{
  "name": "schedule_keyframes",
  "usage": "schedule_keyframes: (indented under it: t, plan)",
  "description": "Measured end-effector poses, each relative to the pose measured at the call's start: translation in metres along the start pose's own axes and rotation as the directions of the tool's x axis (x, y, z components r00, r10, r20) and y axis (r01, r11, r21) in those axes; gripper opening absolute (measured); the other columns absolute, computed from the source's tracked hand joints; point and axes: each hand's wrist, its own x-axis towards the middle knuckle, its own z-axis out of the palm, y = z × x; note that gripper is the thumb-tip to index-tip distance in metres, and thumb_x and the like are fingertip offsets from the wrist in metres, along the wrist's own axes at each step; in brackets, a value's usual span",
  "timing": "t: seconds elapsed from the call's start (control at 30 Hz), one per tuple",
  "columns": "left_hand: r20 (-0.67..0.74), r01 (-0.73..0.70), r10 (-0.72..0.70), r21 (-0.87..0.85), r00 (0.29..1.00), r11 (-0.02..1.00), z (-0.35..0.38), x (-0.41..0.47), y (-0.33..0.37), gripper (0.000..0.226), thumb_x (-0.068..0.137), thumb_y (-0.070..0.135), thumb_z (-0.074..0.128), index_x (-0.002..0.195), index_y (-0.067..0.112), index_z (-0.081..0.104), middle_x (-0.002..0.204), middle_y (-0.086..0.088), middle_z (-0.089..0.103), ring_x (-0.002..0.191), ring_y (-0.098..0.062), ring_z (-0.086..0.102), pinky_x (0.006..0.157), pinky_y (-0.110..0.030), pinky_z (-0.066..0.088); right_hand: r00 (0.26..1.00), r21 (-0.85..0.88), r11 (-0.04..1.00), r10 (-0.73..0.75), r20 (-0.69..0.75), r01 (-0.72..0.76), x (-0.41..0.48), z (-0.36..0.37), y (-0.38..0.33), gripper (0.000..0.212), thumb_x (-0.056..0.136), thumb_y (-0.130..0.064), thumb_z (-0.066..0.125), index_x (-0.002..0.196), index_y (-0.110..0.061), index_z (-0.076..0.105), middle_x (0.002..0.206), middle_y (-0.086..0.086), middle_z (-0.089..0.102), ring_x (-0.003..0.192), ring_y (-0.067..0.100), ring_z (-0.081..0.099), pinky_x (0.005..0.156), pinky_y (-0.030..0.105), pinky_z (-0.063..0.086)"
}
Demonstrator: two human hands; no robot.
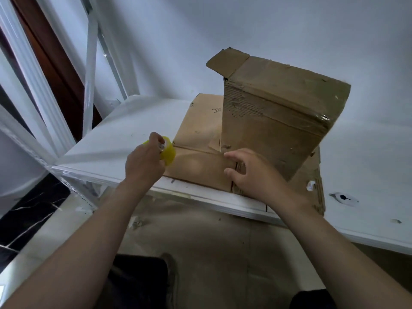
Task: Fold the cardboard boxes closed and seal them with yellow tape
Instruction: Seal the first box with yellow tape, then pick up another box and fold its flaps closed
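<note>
A flat, light-brown cardboard box [198,139] lies on the white table [116,141], its flaps folded shut with a seam running across the top. My left hand [143,161] grips a roll of yellow tape [168,152] at the box's left edge, level with the seam. My right hand [249,172] rests on the box's near right part, fingers loosely curled and spread, fingertips near the seam. A taller, darker cardboard box [278,117] stands on the flat one's far right, one small flap sticking up at its back left.
The table's near edge [200,198] runs just under my wrists. A dark mark [343,197] and small scraps lie on the table to the right. White frames and a dark door stand at left. Brown paper covers the floor below.
</note>
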Motion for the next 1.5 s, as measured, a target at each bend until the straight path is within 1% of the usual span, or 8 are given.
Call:
schedule_keyframes:
  t: [0.2,0.37,0.6,0.77,0.87,1.0,1.2,1.5]
  plan:
    - [0.080,0.060,-0.061,0.013,0.995,0.998,0.031,0.021,-0.029,0.044,0.085,-0.004,0.054,0.126,0.013,0.050,0.109,-0.017,0.065,0.100,-0.042,0.061,0.066,-0.040,0.038,1.000,-0.007,1.000,0.003,0.022,-0.002,0.026,0.020,-0.010,0.042,0.094,-0.037,0.066,0.135,-0.030,0.061,0.137,-0.010,0.055,0.121,0.011,0.053,0.101,0.031,0.044]
    - [0.073,0.085,-0.089,0.057,0.993,0.995,0.022,0.033,-0.004,0.054,0.087,0.025,0.071,0.133,0.018,0.043,0.112,-0.007,0.065,0.109,-0.035,0.059,0.082,-0.039,0.045,0.998,0.035,0.998,-0.055,-0.002,0.055,0.026,0.008,-0.030,0.036,0.094,-0.033,0.068,0.130,-0.031,0.064,0.129,-0.016,0.056,0.113,0.008,0.055,0.098,0.032,0.047]
    - [0.041,0.045,-0.024,-0.684,0.999,0.728,-0.013,0.013,0.072,0.024,0.093,0.026,0.069,0.109,0.028,0.052,0.092,0.008,0.073,0.081,-0.017,0.071,0.072,-0.036,0.051,0.837,-0.082,0.941,-0.331,-0.436,0.329,0.004,-0.073,-0.072,0.023,0.095,-0.021,0.059,0.114,-0.026,0.072,0.124,-0.008,0.064,0.116,0.014,0.057,0.099,0.033,0.046]
    - [0.250,0.183,0.065,-0.841,0.966,0.509,-0.027,-0.002,0.129,0.012,0.099,0.027,0.062,0.109,0.025,0.055,0.103,0.000,0.074,0.087,-0.017,0.073,0.056,-0.025,0.052,0.893,-0.259,0.965,-0.094,-0.440,-0.026,0.022,-0.152,-0.038,0.033,0.098,-0.034,0.056,0.131,-0.033,0.060,0.143,-0.004,0.054,0.136,0.027,0.039,0.111,0.044,0.036]
    - [0.281,0.196,0.111,-0.856,0.953,0.478,-0.036,-0.009,0.158,0.018,0.098,0.032,0.061,0.113,0.025,0.054,0.110,-0.004,0.069,0.092,-0.019,0.069,0.060,-0.026,0.053,0.931,-0.260,0.915,0.235,-0.278,-0.309,0.023,-0.172,-0.009,0.054,0.097,-0.053,0.051,0.146,-0.032,0.042,0.153,0.002,0.042,0.144,0.036,0.028,0.119,0.059,0.020]
    - [0.311,0.212,0.129,-0.845,0.942,0.491,-0.048,-0.019,0.188,0.041,0.098,0.044,0.058,0.131,0.024,0.044,0.114,0.000,0.062,0.096,-0.017,0.066,0.060,-0.030,0.057,0.902,-0.274,0.880,0.301,-0.309,-0.388,0.000,-0.176,0.011,0.082,0.083,-0.074,0.057,0.148,-0.030,0.036,0.146,0.007,0.045,0.136,0.035,0.036,0.105,0.053,0.032]
    - [0.377,0.294,0.101,-0.841,0.921,0.454,-0.049,-0.039,0.212,0.058,0.100,0.044,0.056,0.149,0.031,0.028,0.117,-0.003,0.064,0.095,-0.022,0.070,0.062,-0.034,0.060,0.965,0.078,0.962,0.261,0.007,-0.261,-0.040,-0.178,0.011,0.094,0.067,-0.069,0.079,0.141,-0.028,0.037,0.130,-0.006,0.058,0.106,0.015,0.062,0.085,0.034,0.055]
    - [0.173,0.021,0.306,-0.897,0.936,0.442,-0.058,-0.058,0.267,0.059,0.093,0.015,0.071,0.137,0.027,0.034,0.133,0.000,0.058,0.103,-0.018,0.069,0.077,-0.045,0.063,0.949,0.161,0.987,0.032,-0.314,0.020,-0.089,-0.204,0.028,0.086,0.078,-0.025,0.079,0.134,-0.049,0.017,0.132,-0.003,0.044,0.094,0.012,0.063,0.068,0.018,0.051]
